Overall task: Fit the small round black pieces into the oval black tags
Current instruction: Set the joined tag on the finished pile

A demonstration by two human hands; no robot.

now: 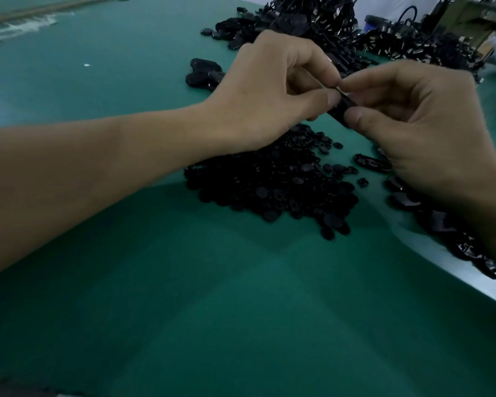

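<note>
Both my hands meet above the green table on one oval black tag, held edge-on. My left hand pinches its upper end between thumb and forefinger. My right hand pinches the lower end, thumb in front. Whether a round piece sits in the tag is hidden by the fingers. Right below the hands lies a heap of small round black pieces. A single oval tag lies beside my right wrist.
More oval tags run along the table's right edge under my right forearm. A few tags lie left of my left hand. At the back is a big pile of black tags and cords.
</note>
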